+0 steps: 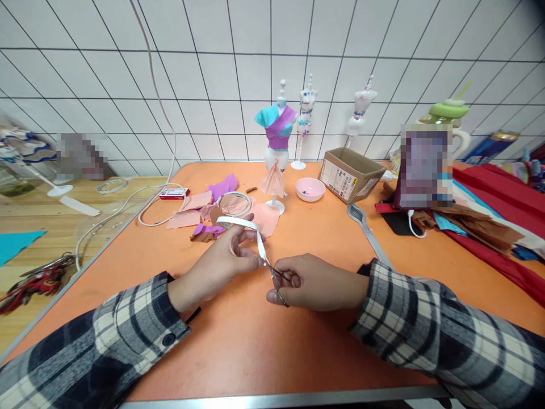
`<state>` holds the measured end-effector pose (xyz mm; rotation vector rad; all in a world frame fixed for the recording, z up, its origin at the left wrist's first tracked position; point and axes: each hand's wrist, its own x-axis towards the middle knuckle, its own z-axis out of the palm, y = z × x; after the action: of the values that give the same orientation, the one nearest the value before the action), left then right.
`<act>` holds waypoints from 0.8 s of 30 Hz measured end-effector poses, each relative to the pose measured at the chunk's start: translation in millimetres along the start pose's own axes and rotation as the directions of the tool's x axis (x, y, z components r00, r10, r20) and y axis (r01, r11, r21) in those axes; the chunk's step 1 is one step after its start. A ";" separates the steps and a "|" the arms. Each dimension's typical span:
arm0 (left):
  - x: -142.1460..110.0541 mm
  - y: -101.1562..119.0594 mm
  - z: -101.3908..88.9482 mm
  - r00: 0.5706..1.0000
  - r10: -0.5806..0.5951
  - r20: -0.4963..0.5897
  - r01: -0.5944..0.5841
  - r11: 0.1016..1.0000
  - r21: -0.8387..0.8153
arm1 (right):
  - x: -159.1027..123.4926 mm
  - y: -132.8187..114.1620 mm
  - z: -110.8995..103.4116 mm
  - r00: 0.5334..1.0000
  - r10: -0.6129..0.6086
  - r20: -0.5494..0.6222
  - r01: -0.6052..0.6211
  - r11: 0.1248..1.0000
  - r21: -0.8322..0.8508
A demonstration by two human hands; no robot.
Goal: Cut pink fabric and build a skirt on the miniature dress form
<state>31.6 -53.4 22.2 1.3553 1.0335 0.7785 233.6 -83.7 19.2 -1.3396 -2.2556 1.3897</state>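
Our left hand (223, 258) pinches white tape (260, 243) while our right hand (317, 281) grips scissors (276, 273); scraps (186, 218), a pink bowl (310, 197) and an open box (340, 180) lie beyond.

A pink bowl (310, 195) sits just left of the cardboard box (366, 187); behind the box stands a mannequin (363, 103), right of the box a jug (445, 111) and possibly a tablet (424, 167).

White tape (233, 220) curves left of centre, its end slanting near-right to small metal scissors (277, 272) (handles spread).
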 end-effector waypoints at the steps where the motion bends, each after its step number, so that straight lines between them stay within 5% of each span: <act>1: -0.4 0.8 0.1 1.000 0.004 0.005 -0.004 1.000 -0.002 | -1.1 -1.0 -1.1 1.000 0.006 -0.002 -0.006 1.000 -0.018; 7: -1.7 3.9 -1.2 0.999 0.043 0.017 -0.043 0.999 -0.032 | -5.1 -3.2 -4.8 0.992 -0.003 -0.122 -0.009 0.995 -0.100; 11: -3.4 3.5 -1.3 0.997 0.063 0.045 -0.058 0.993 -0.104 | -4.3 -2.5 -10.8 0.968 -0.038 0.248 -0.047 0.945 0.325; 13: -4.0 3.5 -1.1 0.996 0.072 0.050 -0.065 0.989 -0.135 | -3.3 -1.4 -12.6 0.945 -0.053 0.323 -0.091 0.905 0.415; 17: -2.0 3.9 -1.2 0.991 0.130 0.045 -0.114 0.961 -0.251 | -0.6 0.9 -9.0 0.991 -0.057 0.123 0.018 0.955 0.295; 20: 1.4 3.3 -1.1 0.989 0.146 -0.023 -0.148 0.970 -0.192 | 0.7 1.2 -3.8 0.998 -0.054 -0.022 0.057 0.985 0.162; 24: 3.7 2.5 1.6 0.980 0.171 -0.103 -0.177 0.983 -0.050 | 1.9 1.7 0.4 1.000 -0.007 -0.025 0.010 0.993 0.121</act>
<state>34.8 -50.4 24.0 1.3803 0.9693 1.0074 233.3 -82.2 17.1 -1.3000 -2.1218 1.4732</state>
